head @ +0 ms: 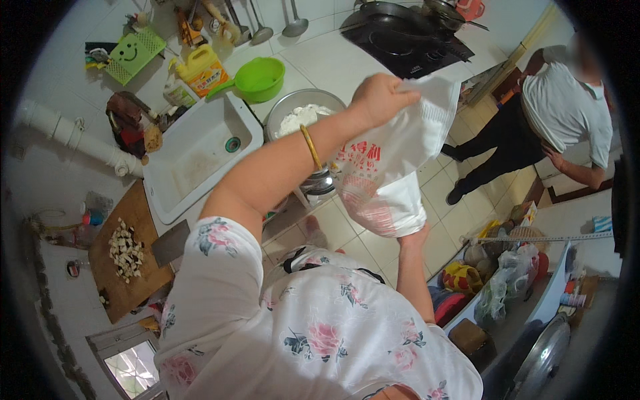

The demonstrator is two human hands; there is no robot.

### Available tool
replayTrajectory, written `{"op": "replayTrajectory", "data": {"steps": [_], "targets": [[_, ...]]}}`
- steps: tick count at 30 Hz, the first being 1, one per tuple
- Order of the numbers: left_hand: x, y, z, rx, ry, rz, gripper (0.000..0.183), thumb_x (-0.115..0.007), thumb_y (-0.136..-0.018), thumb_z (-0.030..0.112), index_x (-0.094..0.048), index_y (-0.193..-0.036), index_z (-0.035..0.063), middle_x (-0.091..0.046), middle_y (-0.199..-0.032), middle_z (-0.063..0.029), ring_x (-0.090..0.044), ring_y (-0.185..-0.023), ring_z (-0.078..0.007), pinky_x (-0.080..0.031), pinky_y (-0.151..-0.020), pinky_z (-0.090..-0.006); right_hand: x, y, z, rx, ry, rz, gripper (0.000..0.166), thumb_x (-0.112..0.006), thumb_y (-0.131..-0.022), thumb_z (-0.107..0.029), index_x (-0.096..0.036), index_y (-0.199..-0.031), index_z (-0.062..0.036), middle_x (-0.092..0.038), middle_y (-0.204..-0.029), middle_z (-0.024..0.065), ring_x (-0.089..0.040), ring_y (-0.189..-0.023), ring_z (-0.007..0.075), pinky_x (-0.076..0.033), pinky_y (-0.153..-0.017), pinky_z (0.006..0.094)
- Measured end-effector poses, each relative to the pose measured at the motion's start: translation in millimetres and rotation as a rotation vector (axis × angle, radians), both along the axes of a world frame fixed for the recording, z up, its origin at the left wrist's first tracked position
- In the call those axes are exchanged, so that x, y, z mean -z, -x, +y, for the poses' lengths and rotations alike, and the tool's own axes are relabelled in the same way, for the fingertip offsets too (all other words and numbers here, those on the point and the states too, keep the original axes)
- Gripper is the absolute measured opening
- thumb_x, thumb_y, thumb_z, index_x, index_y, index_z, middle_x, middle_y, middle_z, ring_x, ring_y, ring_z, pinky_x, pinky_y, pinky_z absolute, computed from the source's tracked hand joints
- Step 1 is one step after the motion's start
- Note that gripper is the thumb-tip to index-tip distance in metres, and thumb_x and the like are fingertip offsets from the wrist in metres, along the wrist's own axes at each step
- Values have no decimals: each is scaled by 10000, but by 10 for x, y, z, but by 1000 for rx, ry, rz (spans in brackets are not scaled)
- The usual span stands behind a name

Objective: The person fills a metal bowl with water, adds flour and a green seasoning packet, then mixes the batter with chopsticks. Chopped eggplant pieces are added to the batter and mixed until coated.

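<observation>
A white woven flour sack (380,175) with red printing hangs in front of me, crumpled and tilted. My left hand (382,100), the wrist wearing a gold-coloured bangle, grips its upper edge. My right hand (416,236) holds the sack's lower end from below, its fingers mostly hidden. Just beyond my left forearm, a round metal basin (280,107) stands on the counter by the sink. White flour (305,119) lies heaped inside it, partly covered from view by the forearm.
A grey sink (200,160) and green plastic dipper (260,79) are at left. Diced pieces (126,250) and a cleaver (171,243) lie on a wooden board (107,295). Beyond is a black cooktop (407,47). A person (545,115) stands at right, near cluttered shelves (545,280).
</observation>
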State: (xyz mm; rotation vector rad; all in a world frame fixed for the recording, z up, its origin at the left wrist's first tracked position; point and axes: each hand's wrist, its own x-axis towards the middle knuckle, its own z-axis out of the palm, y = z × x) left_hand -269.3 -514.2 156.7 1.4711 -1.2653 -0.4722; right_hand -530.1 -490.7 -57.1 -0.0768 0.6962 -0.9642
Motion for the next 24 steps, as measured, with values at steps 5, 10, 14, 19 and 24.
{"op": "replayTrajectory", "data": {"steps": [5,10,14,19,24], "targets": [[-119,723,312,-53,-108,-109,336,-658,-681,359,-594,-618,35,-554,-594,-147,-549,-550,-290,-422,-522,-358,401,118,315,-77,-20,-159,524,-243,-816,-251,-369,-1256,5,-405,-1272,184,-403,-1158,349,-317,-981,482],[83,1003,706,-96,-32,-38,276,-691,-627,291,-579,-588,41,-542,-588,-156,-531,-554,-320,-408,-507,-370,566,181,539,-170,-55,-142,470,-275,-838,-233,-395,-1241,-23,-422,-1256,171,-428,-1129,349,-339,-968,489],[56,1126,1153,-125,-86,-42,293,-684,-610,277,-538,-558,28,-518,-564,-152,-523,-557,-327,-403,-508,-386,828,313,666,-283,-176,-64,446,-319,-871,-327,-419,-1222,-70,-455,-1226,122,-447,-1105,309,-373,-929,478],[337,1185,1840,-149,-128,-124,263,-657,-632,261,-548,-574,28,-520,-572,-150,-527,-574,-334,-401,-521,-410,1336,487,688,-559,151,301,462,-387,-874,-393,-412,-1221,-89,-464,-1209,85,-461,-1085,241,-385,-900,399],[985,1125,2703,-343,-276,-60,276,-652,-654,252,-539,-567,15,-517,-561,-147,-510,-555,-335,-396,-524,-411,278,104,708,-685,662,454,543,-504,-838,-409,-382,-1237,-60,-461,-1197,106,-458,-1090,218,-357,-907,326]]}}
